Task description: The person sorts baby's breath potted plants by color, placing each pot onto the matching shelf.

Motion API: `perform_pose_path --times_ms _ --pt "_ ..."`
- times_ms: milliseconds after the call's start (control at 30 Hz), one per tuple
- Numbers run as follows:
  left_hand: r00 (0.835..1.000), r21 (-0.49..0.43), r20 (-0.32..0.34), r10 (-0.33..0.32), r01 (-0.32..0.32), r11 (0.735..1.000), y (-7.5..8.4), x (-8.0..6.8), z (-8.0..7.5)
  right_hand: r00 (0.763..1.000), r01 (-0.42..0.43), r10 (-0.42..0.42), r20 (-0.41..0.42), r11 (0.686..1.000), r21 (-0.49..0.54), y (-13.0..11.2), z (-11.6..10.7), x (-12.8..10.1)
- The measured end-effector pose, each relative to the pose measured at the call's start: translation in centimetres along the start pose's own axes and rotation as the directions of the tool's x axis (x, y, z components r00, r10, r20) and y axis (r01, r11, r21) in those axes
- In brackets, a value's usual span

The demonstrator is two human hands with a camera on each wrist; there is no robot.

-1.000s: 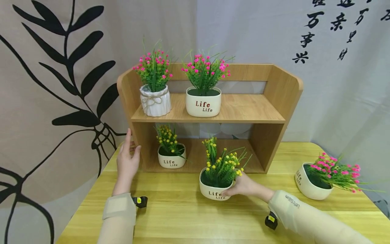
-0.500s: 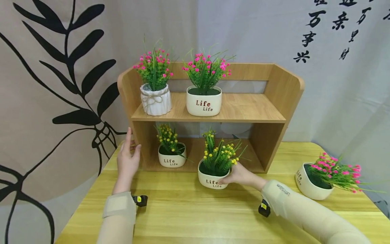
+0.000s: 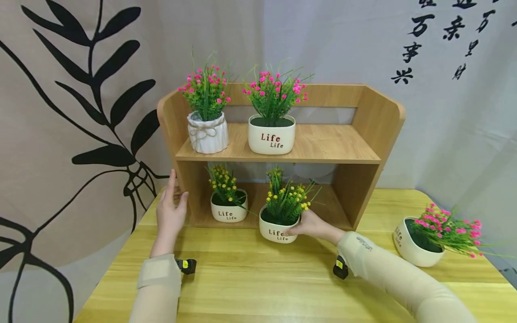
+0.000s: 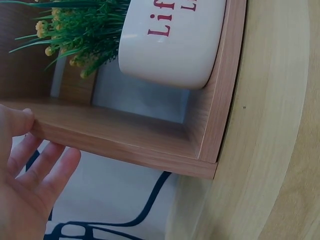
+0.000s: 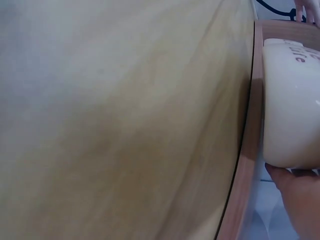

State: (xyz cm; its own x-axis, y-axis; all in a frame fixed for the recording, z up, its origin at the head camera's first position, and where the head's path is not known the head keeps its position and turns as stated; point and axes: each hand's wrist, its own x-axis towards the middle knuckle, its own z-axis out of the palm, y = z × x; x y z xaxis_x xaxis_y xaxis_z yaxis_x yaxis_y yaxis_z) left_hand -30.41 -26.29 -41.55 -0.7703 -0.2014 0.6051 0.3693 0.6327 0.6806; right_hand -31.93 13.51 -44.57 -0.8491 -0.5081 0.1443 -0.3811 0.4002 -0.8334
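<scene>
In the head view my right hand (image 3: 310, 224) grips the right side of a white "Life" flowerpot (image 3: 271, 231) with yellow flowers. Its thumb lies across the front, and the other fingers are hidden behind. The pot is upright at the front edge of the lower shelf and overlaps it in the right wrist view. My left hand (image 3: 171, 211) rests against the left side panel (image 4: 120, 145) of the wooden shelf unit (image 3: 323, 157), fingers along the outside, thumb at the front edge. Left of the gripped pot, a similar yellow-flowered pot (image 3: 229, 213) stands inside the lower shelf.
On the upper shelf stand a white pot tied with twine (image 3: 208, 134) and a "Life" pot with pink flowers (image 3: 271, 139). Another pink-flowered pot (image 3: 416, 246) lies tilted at the table's (image 3: 258, 287) right. A curtain (image 3: 456, 125) hangs behind.
My right hand has carried the yellow-flowered flowerpot forward and slightly left, up to the lower shelf's front edge. The left hand stays at the side panel.
</scene>
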Motion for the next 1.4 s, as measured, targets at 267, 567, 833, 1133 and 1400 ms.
perform_pose_path --times_ms 267,567,833,1133,1400 --pt "1.0 0.006 0.002 -0.001 0.001 1.0 0.0 -0.1 0.0 0.997 -0.075 0.074 0.032 0.997 0.03 0.9 0.0 0.7" --pt "0.999 -0.005 -0.016 0.04 -0.04 0.999 0.0 0.1 0.0 0.977 -0.179 0.186 0.102 0.981 -0.067 0.8 -1.6 1.8" --pt "0.999 0.006 -0.016 0.029 -0.029 1.0 -0.1 0.0 0.0 0.957 -0.222 0.238 0.165 0.969 -0.111 1.3 -2.3 2.6" --pt "1.0 0.002 -0.017 0.026 -0.026 1.0 0.0 0.0 0.1 0.952 -0.217 0.234 0.196 0.97 -0.104 1.2 -2.8 3.0" --pt "1.0 0.001 -0.014 0.01 -0.01 1.0 0.0 0.0 0.1 0.945 -0.217 0.207 0.253 0.976 0.009 1.7 -3.1 3.7"
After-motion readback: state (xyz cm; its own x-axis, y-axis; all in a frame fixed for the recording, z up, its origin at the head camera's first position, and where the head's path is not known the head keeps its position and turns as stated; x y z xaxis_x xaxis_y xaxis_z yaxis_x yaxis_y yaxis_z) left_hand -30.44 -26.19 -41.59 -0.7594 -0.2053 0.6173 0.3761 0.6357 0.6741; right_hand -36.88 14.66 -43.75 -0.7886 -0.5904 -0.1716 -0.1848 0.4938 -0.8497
